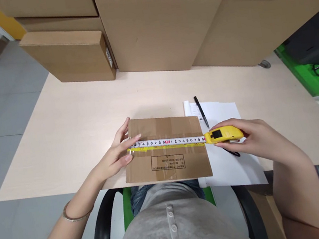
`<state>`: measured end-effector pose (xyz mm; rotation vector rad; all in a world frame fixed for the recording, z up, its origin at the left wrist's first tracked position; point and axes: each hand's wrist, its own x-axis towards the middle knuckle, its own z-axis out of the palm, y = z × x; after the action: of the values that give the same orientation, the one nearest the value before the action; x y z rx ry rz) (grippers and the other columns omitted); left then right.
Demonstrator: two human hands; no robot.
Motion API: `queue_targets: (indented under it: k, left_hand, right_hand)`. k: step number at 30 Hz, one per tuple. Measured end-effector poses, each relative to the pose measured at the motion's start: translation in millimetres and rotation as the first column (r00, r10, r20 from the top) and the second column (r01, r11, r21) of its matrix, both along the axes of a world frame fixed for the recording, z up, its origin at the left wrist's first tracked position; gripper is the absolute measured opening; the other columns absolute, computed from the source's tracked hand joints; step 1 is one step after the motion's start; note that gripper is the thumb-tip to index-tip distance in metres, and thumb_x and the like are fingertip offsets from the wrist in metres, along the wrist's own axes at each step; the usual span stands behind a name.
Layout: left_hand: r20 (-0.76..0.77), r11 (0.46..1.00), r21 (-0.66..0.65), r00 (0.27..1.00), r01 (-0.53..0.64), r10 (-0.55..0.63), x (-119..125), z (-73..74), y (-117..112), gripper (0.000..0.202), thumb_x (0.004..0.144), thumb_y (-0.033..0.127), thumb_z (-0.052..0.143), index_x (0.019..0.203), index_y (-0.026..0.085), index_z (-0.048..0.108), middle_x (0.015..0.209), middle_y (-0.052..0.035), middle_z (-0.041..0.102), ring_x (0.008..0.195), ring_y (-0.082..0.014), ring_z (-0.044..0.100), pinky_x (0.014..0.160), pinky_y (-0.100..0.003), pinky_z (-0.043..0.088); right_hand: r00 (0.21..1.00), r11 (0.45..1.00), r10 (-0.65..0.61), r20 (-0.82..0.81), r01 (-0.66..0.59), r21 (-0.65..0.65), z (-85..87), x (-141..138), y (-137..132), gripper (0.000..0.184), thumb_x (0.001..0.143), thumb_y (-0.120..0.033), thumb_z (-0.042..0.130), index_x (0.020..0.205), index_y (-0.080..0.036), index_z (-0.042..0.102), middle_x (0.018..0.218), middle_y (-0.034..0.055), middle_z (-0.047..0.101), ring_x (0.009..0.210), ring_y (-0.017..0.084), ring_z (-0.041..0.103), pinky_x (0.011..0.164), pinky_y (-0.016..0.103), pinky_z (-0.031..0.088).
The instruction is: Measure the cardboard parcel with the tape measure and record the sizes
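1 left hand (pixel 119 151): grasped 1 cardboard box (pixel 162 129) at 9 o'clock. Box: lay at 6 o'clock on the table (pixel 100 104), blade (pixel 167 142) across it. 1 black pen (pixel 201 112): lay at box's 2 o'clock. 1 yellow tape measure (pixel 224 133): at 3 o'clock, grasped by 1 right hand (pixel 254 131).

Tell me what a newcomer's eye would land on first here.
The bright yellow tape measure stands out first, held in the right hand at the small carton's right edge. Its white blade stretches across that carton to the left hand at the opposite edge. Behind, large brown cartons stand along the table's far side.
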<state>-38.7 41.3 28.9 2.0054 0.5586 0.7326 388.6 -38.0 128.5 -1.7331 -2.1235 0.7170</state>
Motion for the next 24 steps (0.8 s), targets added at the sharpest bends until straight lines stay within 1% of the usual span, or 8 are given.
queue_targets:
  k: [4, 7, 11, 14, 16, 21, 23, 24]
  left_hand:
    - [0.006, 1.000, -0.007, 1.000, 0.003, -0.002, 0, -0.1, 1, 0.054, 0.104, 0.051, 0.052, 0.157, 0.054, 0.042, 0.180, 0.0162, -0.004, 0.168, -0.0307, -0.003, 0.137, -0.058, 0.012]
    - [0.047, 1.000, -0.011, 0.999, 0.011, -0.011, 3, -3.4, -1, 0.057, 0.105, 0.050, 0.051, 0.160, 0.054, 0.035, 0.180, 0.0150, -0.003, 0.168, -0.0292, -0.005, 0.137, -0.057, 0.006]
    - [0.166, 0.994, -0.112, 0.986, -0.014, 0.032, 11, -13.2, -6, 0.078, 0.102, 0.057, 0.054, 0.167, 0.051, 0.012, 0.182, 0.0081, 0.003, 0.168, -0.0315, -0.002, 0.135, -0.059, -0.002]
    - [0.224, 0.969, -0.242, 0.969, -0.052, 0.108, 16, -18.8, -10, 0.099, 0.097, 0.062, 0.062, 0.168, 0.045, -0.005, 0.182, -0.0006, 0.006, 0.167, -0.0375, 0.007, 0.134, -0.064, 0.002]
    - [0.234, 0.954, -0.292, 0.962, -0.071, 0.143, 18, -20.1, -12, 0.104, 0.094, 0.064, 0.065, 0.169, 0.044, -0.005, 0.182, -0.0029, 0.007, 0.166, -0.0407, 0.011, 0.133, -0.066, 0.004]
    - [0.195, 0.930, -0.354, 0.964, -0.101, 0.179, 17, -19.4, -15, 0.101, 0.091, 0.066, 0.067, 0.169, 0.044, 0.007, 0.182, -0.0006, 0.006, 0.167, -0.0419, 0.005, 0.134, -0.065, 0.003]
    - [0.183, 0.920, -0.377, 0.964, -0.110, 0.191, 15, -20.2, -16, 0.100, 0.091, 0.066, 0.068, 0.169, 0.044, 0.009, 0.182, -0.0003, 0.007, 0.167, -0.0417, 0.004, 0.134, -0.065, 0.004]
    - [0.179, 0.914, -0.391, 0.964, -0.113, 0.196, 14, -21.1, -16, 0.101, 0.091, 0.065, 0.069, 0.169, 0.044, 0.010, 0.182, -0.0002, 0.008, 0.167, -0.0413, 0.004, 0.135, -0.065, 0.005]
  right_hand:
    - [1.000, 1.000, 0.004, -0.019, -0.004, -0.013, 1.5, 0, 1, 0.030, 0.088, -0.051, 0.076, 0.113, -0.034, 0.073, 0.106, 0.0007, 0.080, 0.079, 0.022, 0.073, 0.067, 0.035, 0.054]
    - [0.999, 0.999, 0.039, -0.024, -0.040, -0.027, 6.6, 1, 0, 0.031, 0.088, -0.052, 0.077, 0.110, -0.032, 0.073, 0.097, 0.0011, 0.079, 0.071, 0.020, 0.070, 0.060, 0.033, 0.053]
    - [0.991, 0.992, 0.123, -0.043, -0.122, 0.021, 20.5, -8, 3, 0.026, 0.088, -0.048, 0.077, 0.107, -0.032, 0.071, 0.087, -0.0006, 0.077, 0.063, 0.018, 0.067, 0.056, 0.032, 0.052]
    - [0.974, 0.969, 0.228, -0.008, -0.226, 0.106, 27.8, -31, 13, 0.023, 0.092, -0.041, 0.074, 0.111, -0.028, 0.069, 0.093, 0.0004, 0.078, 0.069, 0.018, 0.071, 0.061, 0.031, 0.053]
    - [0.958, 0.947, 0.284, 0.033, -0.286, 0.150, 26.8, -51, 23, 0.025, 0.094, -0.039, 0.072, 0.114, -0.025, 0.068, 0.097, 0.0013, 0.079, 0.072, 0.018, 0.072, 0.062, 0.031, 0.053]
    - [0.928, 0.880, 0.344, 0.143, -0.371, 0.295, 13.2, -94, 40, 0.024, 0.096, -0.037, 0.068, 0.115, -0.022, 0.066, 0.101, 0.0030, 0.081, 0.077, 0.019, 0.076, 0.061, 0.030, 0.052]
    - [0.938, 0.871, 0.336, 0.091, -0.346, 0.348, 10.7, -99, 40, 0.026, 0.096, -0.038, 0.069, 0.116, -0.023, 0.064, 0.106, 0.0043, 0.081, 0.080, 0.019, 0.077, 0.064, 0.030, 0.054]
    - [0.952, 0.882, 0.305, 0.033, -0.295, 0.368, 10.6, -98, 38, 0.027, 0.094, -0.039, 0.071, 0.116, -0.024, 0.064, 0.106, 0.0044, 0.081, 0.079, 0.019, 0.076, 0.064, 0.030, 0.055]
